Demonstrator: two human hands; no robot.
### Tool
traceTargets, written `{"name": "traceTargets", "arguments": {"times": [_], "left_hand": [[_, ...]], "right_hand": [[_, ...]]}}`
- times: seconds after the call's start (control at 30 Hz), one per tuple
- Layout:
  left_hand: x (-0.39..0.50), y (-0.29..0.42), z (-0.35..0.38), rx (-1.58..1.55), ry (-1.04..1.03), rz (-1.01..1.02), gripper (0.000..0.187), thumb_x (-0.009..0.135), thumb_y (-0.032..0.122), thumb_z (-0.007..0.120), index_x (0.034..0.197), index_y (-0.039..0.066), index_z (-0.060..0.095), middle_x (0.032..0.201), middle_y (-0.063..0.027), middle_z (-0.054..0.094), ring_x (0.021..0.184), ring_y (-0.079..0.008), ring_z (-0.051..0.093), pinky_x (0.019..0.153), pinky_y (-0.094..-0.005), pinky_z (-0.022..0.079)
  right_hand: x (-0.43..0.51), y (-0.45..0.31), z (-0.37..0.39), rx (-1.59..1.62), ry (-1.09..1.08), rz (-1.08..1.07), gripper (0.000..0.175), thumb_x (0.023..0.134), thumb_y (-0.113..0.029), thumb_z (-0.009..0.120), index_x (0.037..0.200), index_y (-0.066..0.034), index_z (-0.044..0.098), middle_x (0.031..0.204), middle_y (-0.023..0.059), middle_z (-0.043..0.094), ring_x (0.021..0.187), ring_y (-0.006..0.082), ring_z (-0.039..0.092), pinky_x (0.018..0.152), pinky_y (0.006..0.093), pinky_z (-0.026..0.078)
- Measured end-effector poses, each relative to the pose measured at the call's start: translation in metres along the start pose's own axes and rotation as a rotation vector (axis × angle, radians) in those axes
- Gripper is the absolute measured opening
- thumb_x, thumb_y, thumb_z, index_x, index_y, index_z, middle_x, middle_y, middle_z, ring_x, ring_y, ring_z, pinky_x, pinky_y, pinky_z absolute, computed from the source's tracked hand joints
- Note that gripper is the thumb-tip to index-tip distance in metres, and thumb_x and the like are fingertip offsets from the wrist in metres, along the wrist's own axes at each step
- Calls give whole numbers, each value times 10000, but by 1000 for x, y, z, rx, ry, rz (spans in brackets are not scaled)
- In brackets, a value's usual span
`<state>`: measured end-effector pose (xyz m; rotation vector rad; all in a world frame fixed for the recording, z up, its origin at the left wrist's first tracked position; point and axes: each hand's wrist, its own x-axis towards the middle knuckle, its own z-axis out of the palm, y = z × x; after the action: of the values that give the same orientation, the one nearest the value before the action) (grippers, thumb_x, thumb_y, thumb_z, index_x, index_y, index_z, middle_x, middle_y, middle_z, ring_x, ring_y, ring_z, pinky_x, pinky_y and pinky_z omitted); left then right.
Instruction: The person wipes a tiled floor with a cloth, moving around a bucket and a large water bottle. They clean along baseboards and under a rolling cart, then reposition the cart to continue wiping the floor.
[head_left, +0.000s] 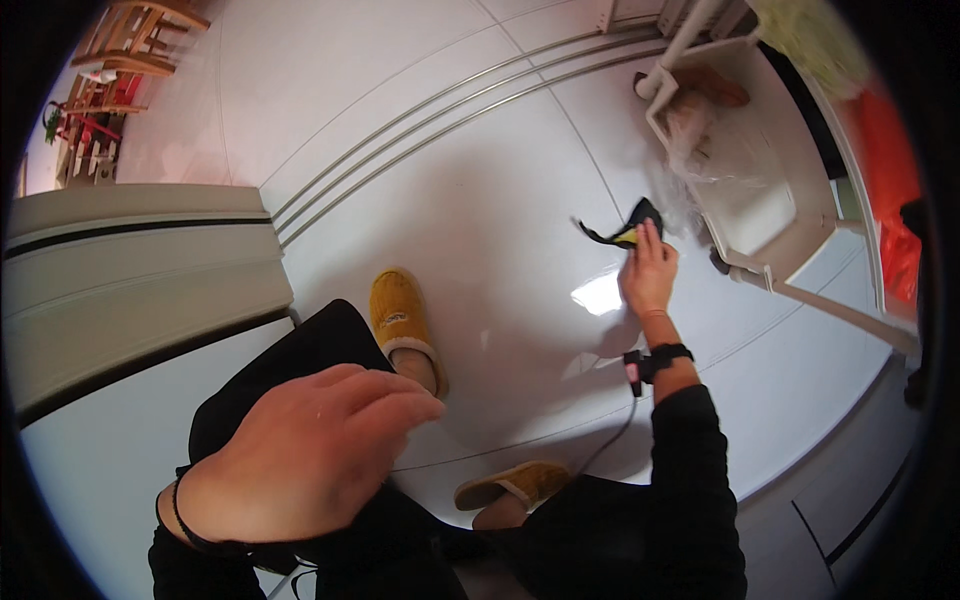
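My right hand (649, 274) reaches down to the white tiled floor. Its fingers are on a limp black item with a yellow patch (646, 216), perhaps a cloth or a wrapper, and a thin black strip trails from it to the left. Closer to the camera, my left hand (322, 450) hangs above my black-trousered left knee, back of the hand up. Its fingers lie close together and bend slightly, and its palm is hidden. A black strap with a small device (646, 367) and a cable sits on my right wrist.
On the right stands a white tiered rack (806, 259) with clear plastic bags (688, 131) in its lower bin and a red bag (889, 217) higher up. Metal door tracks (450, 124) cross the floor. Yellow slippers (401, 307) are on my feet. A cabinet (142, 277) borders the left, wooden chairs (124, 64) beyond.
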<state>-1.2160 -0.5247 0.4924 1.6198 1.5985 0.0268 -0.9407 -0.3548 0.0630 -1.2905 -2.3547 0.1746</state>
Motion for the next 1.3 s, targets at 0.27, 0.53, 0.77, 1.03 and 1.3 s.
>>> {"name": "traceTargets", "arguments": {"times": [0.27, 0.53, 0.77, 1.03, 1.3], "left_hand": [[-29, -16, -11, -1, 135, -132, 310, 726, -92, 623, 1005, 39, 658, 1013, -125, 674, 819, -234, 662, 679, -327, 546], [-67, -50, 3, -144, 374, -287, 313, 725, -137, 541, 956, 29, 672, 971, -145, 686, 803, -205, 669, 672, -310, 539], [-102, -50, 0, -372, 687, -498, 271, 786, -104, 503, 935, 44, 674, 863, -99, 701, 772, -187, 677, 658, -277, 534], [-104, -75, -2, -610, 695, -323, 153, 959, 56, 518, 1004, -58, 609, 927, -183, 670, 810, -251, 652, 713, -329, 529], [-116, -76, -16, -779, 932, -297, 189, 922, -16, 483, 1093, -50, 556, 999, -204, 633, 886, -253, 630, 771, -331, 517]], "right_hand": [[-118, -156, -8, 502, -754, -937, 292, 861, -192, 553, 1144, -168, 621, 1357, -15, 521, 1120, 207, 516, 877, 392, 446], [63, -190, 88, 229, -190, -310, 391, 807, -86, 551, 1188, -137, 624, 1281, 21, 580, 951, 286, 549, 796, 445, 442], [-53, -218, 30, 637, -729, -810, 173, 874, -160, 547, 1020, -125, 633, 1074, 95, 633, 845, 292, 579, 741, 414, 449], [50, -268, 112, 120, -623, -404, 308, 864, -152, 537, 1159, -155, 624, 1217, 31, 609, 927, 304, 553, 766, 420, 458], [99, -319, 116, 672, -264, -335, 307, 850, -39, 496, 1137, -22, 603, 1189, 156, 600, 999, 334, 538, 897, 430, 398]]}}
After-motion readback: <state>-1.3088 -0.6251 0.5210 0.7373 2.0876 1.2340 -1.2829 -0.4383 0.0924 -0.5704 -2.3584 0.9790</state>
